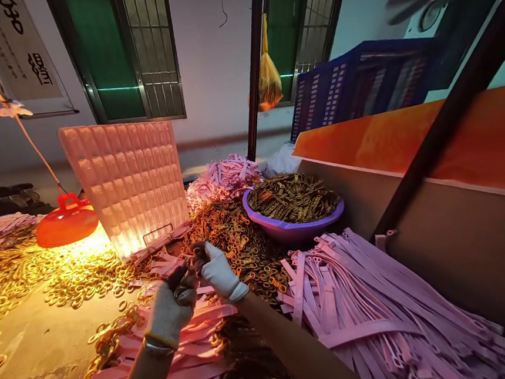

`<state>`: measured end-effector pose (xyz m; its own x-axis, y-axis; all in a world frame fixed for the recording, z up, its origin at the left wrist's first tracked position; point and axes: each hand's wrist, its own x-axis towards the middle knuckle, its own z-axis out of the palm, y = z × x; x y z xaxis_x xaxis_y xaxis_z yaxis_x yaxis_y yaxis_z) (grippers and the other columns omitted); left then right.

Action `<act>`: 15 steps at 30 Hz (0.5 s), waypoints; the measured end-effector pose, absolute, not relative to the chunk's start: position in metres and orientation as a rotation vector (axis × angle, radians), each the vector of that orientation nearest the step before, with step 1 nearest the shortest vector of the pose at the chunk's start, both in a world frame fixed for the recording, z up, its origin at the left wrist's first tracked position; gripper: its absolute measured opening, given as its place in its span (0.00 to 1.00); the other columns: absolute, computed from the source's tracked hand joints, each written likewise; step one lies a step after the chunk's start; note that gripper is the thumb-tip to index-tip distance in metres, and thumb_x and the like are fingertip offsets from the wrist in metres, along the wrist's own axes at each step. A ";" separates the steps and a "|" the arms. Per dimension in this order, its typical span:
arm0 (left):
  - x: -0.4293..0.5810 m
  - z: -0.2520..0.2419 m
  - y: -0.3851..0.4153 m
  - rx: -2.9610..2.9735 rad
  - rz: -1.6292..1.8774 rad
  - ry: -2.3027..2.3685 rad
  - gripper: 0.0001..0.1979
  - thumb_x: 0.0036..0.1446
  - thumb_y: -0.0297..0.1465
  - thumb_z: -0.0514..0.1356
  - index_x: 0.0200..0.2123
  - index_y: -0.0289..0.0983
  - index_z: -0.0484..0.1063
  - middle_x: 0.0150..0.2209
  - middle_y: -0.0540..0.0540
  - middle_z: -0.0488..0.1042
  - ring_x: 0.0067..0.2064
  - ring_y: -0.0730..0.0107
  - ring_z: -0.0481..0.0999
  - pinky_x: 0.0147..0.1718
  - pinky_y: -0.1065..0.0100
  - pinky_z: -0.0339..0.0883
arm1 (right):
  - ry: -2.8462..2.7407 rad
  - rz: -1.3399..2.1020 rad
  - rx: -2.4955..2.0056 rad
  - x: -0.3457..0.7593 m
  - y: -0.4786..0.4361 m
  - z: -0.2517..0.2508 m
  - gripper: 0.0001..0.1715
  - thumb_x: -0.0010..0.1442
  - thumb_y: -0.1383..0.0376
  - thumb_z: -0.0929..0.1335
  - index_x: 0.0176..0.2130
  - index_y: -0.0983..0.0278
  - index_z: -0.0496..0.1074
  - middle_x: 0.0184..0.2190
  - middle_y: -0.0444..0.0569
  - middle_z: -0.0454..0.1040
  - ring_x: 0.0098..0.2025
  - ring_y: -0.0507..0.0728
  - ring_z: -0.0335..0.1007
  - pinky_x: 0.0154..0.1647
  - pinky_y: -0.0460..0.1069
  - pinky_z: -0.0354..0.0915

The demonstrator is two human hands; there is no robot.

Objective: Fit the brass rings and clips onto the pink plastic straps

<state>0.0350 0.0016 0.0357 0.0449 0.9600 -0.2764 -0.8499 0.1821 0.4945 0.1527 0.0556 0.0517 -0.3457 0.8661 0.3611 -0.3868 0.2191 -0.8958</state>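
My left hand [171,311], in a pale work glove with dark fingertips, is closed around a small brass-coloured metal fitting [185,292]. My right hand [220,273], also gloved, meets it with its fingers pinched together; what lies between them is too small and shaded to make out. Beneath both hands spreads a heap of pink straps [194,336] with metal fittings mixed in. Just beyond is a mound of dark metal fittings with ring-shaped ends [230,233]. To the right of my right forearm lies a thick bundle of pink straps [368,297] with looped ends.
A purple basin [291,224] full of dark metal pieces stands behind the mound. An orange lamp [67,220] hangs low at left beside an upright ribbed clear panel [132,182]. A dark slanted post [434,144] and an orange-topped board [407,134] border the right.
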 end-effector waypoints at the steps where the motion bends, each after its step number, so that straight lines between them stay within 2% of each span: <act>1: 0.038 0.036 -0.001 0.169 1.391 0.592 0.13 0.68 0.28 0.49 0.38 0.35 0.73 0.27 0.45 0.70 0.21 0.77 0.68 0.10 0.81 0.49 | -1.303 1.416 -0.513 0.155 0.057 0.052 0.16 0.43 0.64 0.70 0.36 0.62 0.68 0.29 0.42 0.66 0.29 0.50 0.56 0.27 0.45 0.54; 4: 0.046 0.036 -0.008 0.053 1.351 0.557 0.16 0.71 0.34 0.48 0.38 0.34 0.72 0.29 0.42 0.72 0.22 0.75 0.71 0.09 0.81 0.47 | -1.236 1.457 -0.560 0.161 0.059 0.050 0.17 0.44 0.62 0.72 0.36 0.63 0.69 0.28 0.42 0.65 0.26 0.50 0.53 0.25 0.45 0.51; 8: 0.053 0.036 -0.015 0.100 1.354 0.657 0.14 0.70 0.28 0.47 0.33 0.35 0.69 0.20 0.53 0.61 0.14 0.82 0.57 0.08 0.83 0.41 | -1.234 1.415 -0.575 0.165 0.059 0.045 0.18 0.44 0.61 0.74 0.36 0.63 0.70 0.27 0.41 0.64 0.27 0.50 0.54 0.26 0.45 0.53; 11: 0.058 0.036 -0.018 0.134 1.366 0.727 0.11 0.67 0.23 0.49 0.34 0.35 0.68 0.20 0.53 0.61 0.13 0.83 0.56 0.08 0.83 0.41 | -1.316 1.329 -0.568 0.165 0.056 0.040 0.16 0.47 0.60 0.73 0.36 0.63 0.70 0.30 0.43 0.67 0.30 0.51 0.58 0.29 0.45 0.57; 15: 0.060 0.042 -0.018 0.216 1.371 0.766 0.08 0.65 0.22 0.52 0.33 0.35 0.67 0.19 0.57 0.58 0.13 0.84 0.55 0.09 0.84 0.44 | -1.620 1.136 -0.552 0.166 0.046 0.043 0.10 0.57 0.61 0.67 0.38 0.64 0.71 0.31 0.44 0.70 0.33 0.52 0.63 0.34 0.46 0.62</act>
<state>0.0604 -0.0183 0.0418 0.0041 0.9316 -0.3635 -0.7980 0.2221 0.5602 0.1663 0.0463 0.0433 -0.3590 0.8002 0.4804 -0.1788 0.4462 -0.8769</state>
